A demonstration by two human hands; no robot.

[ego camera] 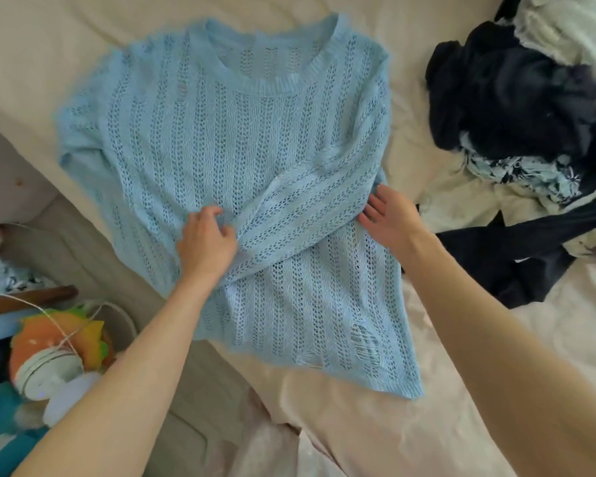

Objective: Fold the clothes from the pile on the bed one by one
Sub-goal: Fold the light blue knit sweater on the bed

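1. Blue knit sweater (241, 160) flat on the bed (410, 390), one sleeve folded across under both hands.
2. Left hand (205, 244) fingers pinch the sleeve end; right hand (387, 215) fingers straight, pressing the sweater's edge.
3. Pile (516, 132) beyond the right fingers looks unfolded; most work remains.

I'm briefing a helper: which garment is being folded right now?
On the cream bed sheet, left of the dark clothes pile, lies a light blue open-knit sweater. Alone it is spread flat, one sleeve folded across.
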